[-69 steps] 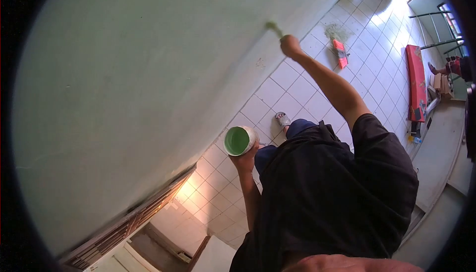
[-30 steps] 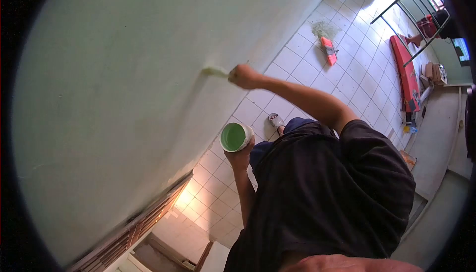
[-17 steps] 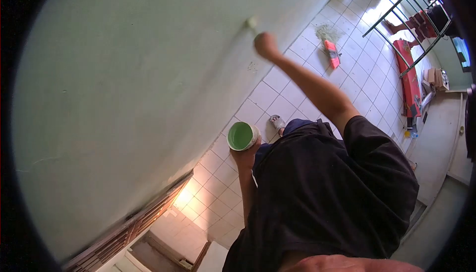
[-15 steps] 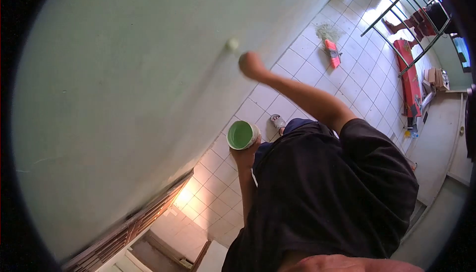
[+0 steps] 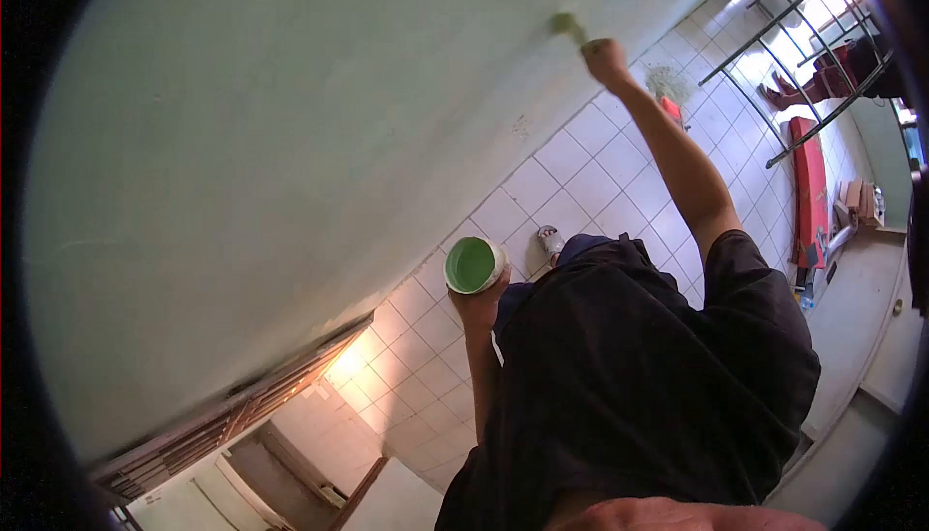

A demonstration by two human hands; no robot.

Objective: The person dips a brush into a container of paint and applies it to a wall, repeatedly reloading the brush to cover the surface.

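My left hand (image 5: 479,306) is closed around the underside of a small white paint bucket (image 5: 499,268), whose open mouth faces up toward me. Green paint (image 5: 471,265) shows inside it. With my arm stretched forward, my right hand (image 5: 607,61) grips a paintbrush (image 5: 565,25) by its handle. The bristles look greenish and blurred, at or very near the pale green wall (image 5: 290,144); whether they touch is hard to tell.
White floor tiles (image 5: 566,158) run along the wall. Ahead on the right are a metal frame (image 5: 764,76), a person's legs (image 5: 798,95), a long red object (image 5: 809,197) and a partly hidden red-orange item (image 5: 672,110). A slatted wooden piece (image 5: 232,420) lies lower left.
My right hand and the paintbrush have moved forward and to the right along the wall, and the arm is straighter. My left hand and the bucket have stayed nearly in place.
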